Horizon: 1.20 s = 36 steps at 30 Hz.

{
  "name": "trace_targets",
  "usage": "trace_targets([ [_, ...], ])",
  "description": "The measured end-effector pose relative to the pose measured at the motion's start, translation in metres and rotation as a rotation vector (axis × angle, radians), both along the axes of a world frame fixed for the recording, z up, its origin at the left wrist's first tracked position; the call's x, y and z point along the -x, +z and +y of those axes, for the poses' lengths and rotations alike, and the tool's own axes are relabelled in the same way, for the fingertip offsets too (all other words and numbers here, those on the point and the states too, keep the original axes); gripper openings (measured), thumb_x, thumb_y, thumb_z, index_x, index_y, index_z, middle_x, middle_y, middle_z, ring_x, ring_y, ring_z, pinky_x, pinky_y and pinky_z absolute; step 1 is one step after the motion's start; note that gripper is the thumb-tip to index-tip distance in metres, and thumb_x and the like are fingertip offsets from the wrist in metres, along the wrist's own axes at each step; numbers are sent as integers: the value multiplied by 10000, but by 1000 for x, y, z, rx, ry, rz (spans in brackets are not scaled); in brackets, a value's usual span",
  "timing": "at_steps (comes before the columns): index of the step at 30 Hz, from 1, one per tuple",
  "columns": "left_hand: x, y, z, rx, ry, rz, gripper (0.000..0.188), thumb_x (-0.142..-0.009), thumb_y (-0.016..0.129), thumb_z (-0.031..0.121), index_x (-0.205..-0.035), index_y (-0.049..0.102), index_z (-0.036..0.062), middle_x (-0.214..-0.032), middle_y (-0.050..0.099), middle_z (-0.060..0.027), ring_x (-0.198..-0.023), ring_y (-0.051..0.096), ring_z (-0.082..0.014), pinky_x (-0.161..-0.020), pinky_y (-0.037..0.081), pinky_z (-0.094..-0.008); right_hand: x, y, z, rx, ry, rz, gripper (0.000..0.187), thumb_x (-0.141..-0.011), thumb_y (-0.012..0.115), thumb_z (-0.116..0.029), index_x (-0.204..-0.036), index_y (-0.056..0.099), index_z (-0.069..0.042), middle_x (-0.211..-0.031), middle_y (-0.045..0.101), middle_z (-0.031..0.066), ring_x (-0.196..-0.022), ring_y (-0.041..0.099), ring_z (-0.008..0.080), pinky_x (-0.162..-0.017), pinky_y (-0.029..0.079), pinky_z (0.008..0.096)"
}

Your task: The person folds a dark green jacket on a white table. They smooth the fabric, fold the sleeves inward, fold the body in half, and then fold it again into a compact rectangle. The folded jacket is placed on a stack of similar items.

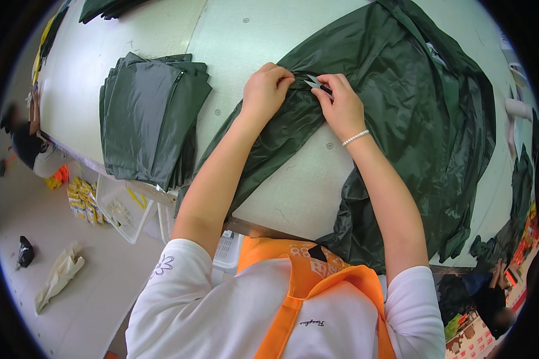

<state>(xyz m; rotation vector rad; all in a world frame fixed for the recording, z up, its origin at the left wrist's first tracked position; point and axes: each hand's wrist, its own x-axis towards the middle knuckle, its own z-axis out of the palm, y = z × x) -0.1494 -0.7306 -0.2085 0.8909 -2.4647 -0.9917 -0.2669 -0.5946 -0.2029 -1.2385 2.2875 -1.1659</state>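
Note:
A large dark green garment of shiny thin cloth lies spread over the table in front of me. My left hand pinches a fold of this garment near its upper left edge, fingers closed. Close beside it, my right hand holds small thread snips between thumb and fingers. Their pointed blades face left, toward the pinched cloth, with the tips apart. Whether the blades touch the cloth I cannot make out. A beaded bracelet circles my right wrist.
Left of me a stack of folded dark green garments sits by the edge of the pale table. More folded cloth lies at the far left. A white plastic basket stands below the table. Other people work at far left and lower right.

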Motion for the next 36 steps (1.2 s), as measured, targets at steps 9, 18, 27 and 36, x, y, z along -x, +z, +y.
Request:
trace_targets([
  [9, -8, -11, 1, -477, 167, 190, 152, -891, 596, 149, -921, 607, 0, -820, 610, -46, -740, 593, -129, -696, 479, -265, 0, 9, 11, -5, 111, 288, 179, -822, 655, -140, -977, 597, -70, -939, 597, 56, -735, 609, 250, -619, 471, 322],
  [18, -63, 65, 0, -943, 295, 501, 107, -873, 613, 91, -904, 608, -12, -820, 622, -49, -766, 592, -130, -760, 480, -266, -3, 12, 22, -48, -14, 34, 190, -814, 658, -145, -968, 593, -54, -944, 589, 53, -786, 611, 246, -654, 483, 337],
  [27, -264, 95, 138, -1100, -155, -612, 76, -752, 665, 26, -822, 652, 0, -738, 649, -51, -735, 631, -154, -693, 507, -274, 6, 16, 25, 144, -91, -161, 256, -782, 702, -83, -1007, 595, -26, -923, 587, 92, -806, 620, 198, -715, 509, 285],
  [36, -371, 45, 212, -569, -697, -1298, 412, -736, 690, 427, -974, 635, 96, -987, 655, -126, -932, 625, -302, -761, 518, -404, -7, 13, -3, -46, -9, -89, 148, -755, 692, -89, -893, 640, -95, -912, 625, 34, -768, 637, 226, -673, 499, 318],
])
